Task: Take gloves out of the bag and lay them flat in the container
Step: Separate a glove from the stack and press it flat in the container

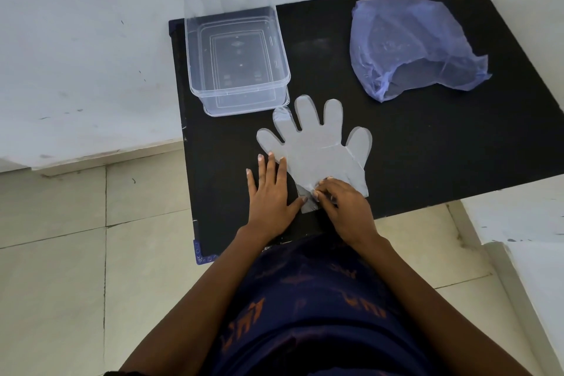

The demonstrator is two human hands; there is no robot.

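A thin clear plastic glove (317,146) lies flat on the black table (412,146), its fingers pointing away from me. My left hand (270,192) rests flat with spread fingers on the glove's left edge near the cuff. My right hand (340,201) pinches the cuff end of the glove between fingertips. The clear plastic container (236,94) stands at the table's far left, open, with nothing in it. The crumpled blue plastic bag (406,46) lies at the far right, its mouth facing me.
A white wall runs behind and left of the table. Beige floor tiles (76,268) lie to the left. A white ledge (537,253) sits at the right. My dark patterned clothing fills the bottom of the view.
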